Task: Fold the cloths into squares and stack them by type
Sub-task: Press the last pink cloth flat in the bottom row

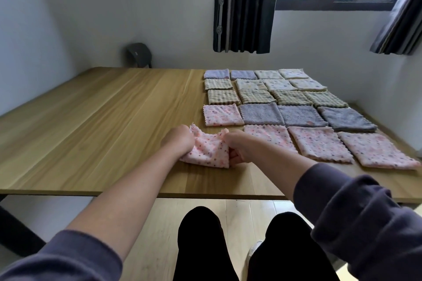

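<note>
A pink dotted cloth (pixel 206 149) lies bunched on the wooden table (pixel 102 132) near the front edge. My left hand (pixel 179 139) grips its left side and my right hand (pixel 239 147) grips its right side, each with curled fingers. To the right and behind lie several folded squares in rows: pink dotted ones (pixel 319 143) nearest, grey ones (pixel 301 115) behind them, checked beige ones (pixel 290 97) further back, then cream patterned ones (pixel 278 84) and lilac ones (pixel 217 73) at the far end.
A dark chair back (pixel 138 54) stands behind the table's far edge. Dark curtains (pixel 244 7) hang beside a window on the back wall. My legs (pixel 201 246) are below the table's front edge.
</note>
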Demonstrator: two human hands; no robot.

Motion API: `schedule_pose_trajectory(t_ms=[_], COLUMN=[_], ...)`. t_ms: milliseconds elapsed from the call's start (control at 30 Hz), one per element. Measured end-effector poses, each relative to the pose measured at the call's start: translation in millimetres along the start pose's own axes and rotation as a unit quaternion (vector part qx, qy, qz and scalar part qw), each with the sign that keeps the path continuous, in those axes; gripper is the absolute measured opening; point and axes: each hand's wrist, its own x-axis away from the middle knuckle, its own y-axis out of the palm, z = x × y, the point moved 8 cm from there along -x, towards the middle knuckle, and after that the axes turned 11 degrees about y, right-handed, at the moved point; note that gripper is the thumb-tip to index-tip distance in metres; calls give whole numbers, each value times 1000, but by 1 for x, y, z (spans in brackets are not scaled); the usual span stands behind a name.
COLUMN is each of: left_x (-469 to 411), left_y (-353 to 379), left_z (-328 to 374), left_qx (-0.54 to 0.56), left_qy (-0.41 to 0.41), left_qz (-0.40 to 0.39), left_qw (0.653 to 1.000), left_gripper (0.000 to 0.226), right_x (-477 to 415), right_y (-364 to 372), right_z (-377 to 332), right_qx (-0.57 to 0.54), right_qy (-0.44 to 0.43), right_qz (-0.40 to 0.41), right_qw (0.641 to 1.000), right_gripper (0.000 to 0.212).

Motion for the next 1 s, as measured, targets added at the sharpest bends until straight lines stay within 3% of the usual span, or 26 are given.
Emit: schedule_pose_trajectory(t_ms=[167, 267, 333, 400, 500, 600, 667, 800, 1000], left_x=[5, 15, 26, 38, 40, 41, 43, 44, 60], left_y=[-6, -16, -32, -42, -16, 27, 39, 38, 32], left_z=[3, 2, 10, 25, 41, 45, 44, 41, 47], left_qx=[17, 59, 14, -30, -43, -78, -113, -132, -134], left_qy=[3, -6, 38, 132, 214, 227, 231, 224, 133], left_qz=[43, 80, 144, 191, 93, -75, -110, -116, -100], left_qw=[999, 995, 989, 972, 972, 968, 960, 959, 977], left_gripper=[35, 34, 31, 36, 45, 55, 57, 59, 59], right_x=[8, 16, 22, 31, 55, 45, 29, 25, 27], right_y=[-6, -10, -16, -33, -35, -6, 6, 6, -1], right_z=[4, 4, 1, -7, -27, -19, -3, 7, 0], right_qx=[-24, -10, 10, 93, 281, 402, 471, 492, 547], right_qy=[5, -3, -25, -104, -306, -368, -334, -321, -336], right_qz=[-17, -26, -17, 67, 212, 195, 175, 192, 172], right_qw=[1000, 1000, 999, 988, 884, 816, 798, 786, 747], right_gripper=[37, 42, 45, 40, 29, 41, 47, 52, 52])
